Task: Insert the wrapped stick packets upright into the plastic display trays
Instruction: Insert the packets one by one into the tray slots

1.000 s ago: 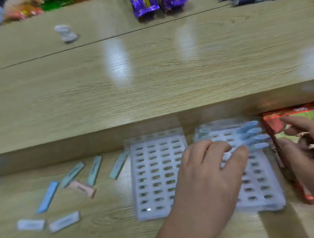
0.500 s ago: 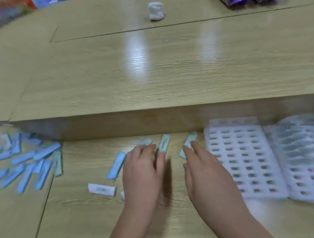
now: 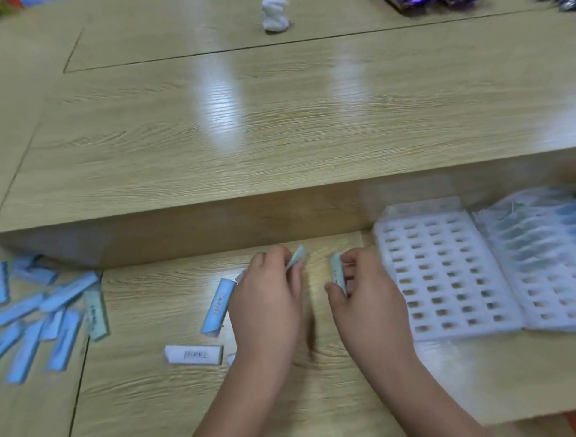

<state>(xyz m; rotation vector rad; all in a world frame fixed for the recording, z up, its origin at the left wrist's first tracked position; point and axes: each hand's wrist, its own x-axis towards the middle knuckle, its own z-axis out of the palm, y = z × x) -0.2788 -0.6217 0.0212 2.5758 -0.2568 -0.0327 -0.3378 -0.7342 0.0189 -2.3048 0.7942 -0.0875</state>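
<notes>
both hands have lifted the packets they were touching flat on the table half a second ago: the left hand (image 3: 268,299) now pinches a pale green paper-wrapped stick packet (image 3: 296,260) between thumb and curled fingers, its far end tipped up and away, while the right hand (image 3: 367,296) pinches a second pale green stick packet (image 3: 338,274) on its long edge between thumb and fingertips. the two hands hover close together over the lower light-wood tabletop (image 3: 156,390), the right one just beside the left rim of a white plastic display tray (image 3: 382,246) whose rows of slots stand open. against that tray's right side lies a second white plastic tray (image 3: 526,280), its far rows holding blurred blue packets (image 3: 530,230). a flat blue stick packet (image 3: 218,307) lies just left of the left hand, a white printed packet (image 3: 194,354) nearer the camera, and a loose heap of blue packets (image 3: 46,318) sits well to the left. the wooden front face of a raised shelf (image 3: 187,230) stands directly behind hands and trays; on its top, far back, rest a crumpled white lump (image 3: 274,15) and purple wrappers (image 3: 436,3).
</notes>
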